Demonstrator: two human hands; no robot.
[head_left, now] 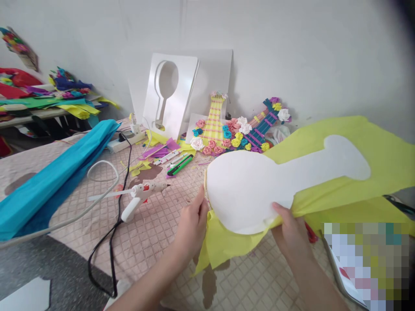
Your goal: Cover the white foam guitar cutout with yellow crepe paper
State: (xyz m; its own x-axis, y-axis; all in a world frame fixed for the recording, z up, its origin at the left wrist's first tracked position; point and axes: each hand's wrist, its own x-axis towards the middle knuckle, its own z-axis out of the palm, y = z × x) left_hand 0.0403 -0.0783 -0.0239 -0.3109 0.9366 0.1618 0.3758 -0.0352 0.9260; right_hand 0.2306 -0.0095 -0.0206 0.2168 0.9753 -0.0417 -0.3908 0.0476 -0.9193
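A white foam board [246,190] cut in the shape of a lute rests on a sheet of yellow crepe paper [324,198], its narrow neck pointing right. At the rounded end, my left hand [193,220] is closed on the board's left edge, where the paper appears folded along the rim. My right hand [290,226] grips the lower edge near the neck, thumb on the white face and the other fingers hidden underneath. Yellow paper hangs below the board between both hands. A glue gun [141,194] lies left of my left hand.
Behind the board are a green utility knife [180,165], several pens [167,158] and two flower-trimmed paper instruments [215,125]. A cut-out white board [184,86] leans by the wall. Blue crepe paper [65,172] and a black cable [112,246] lie left; a blurred screen [366,268] is at right.
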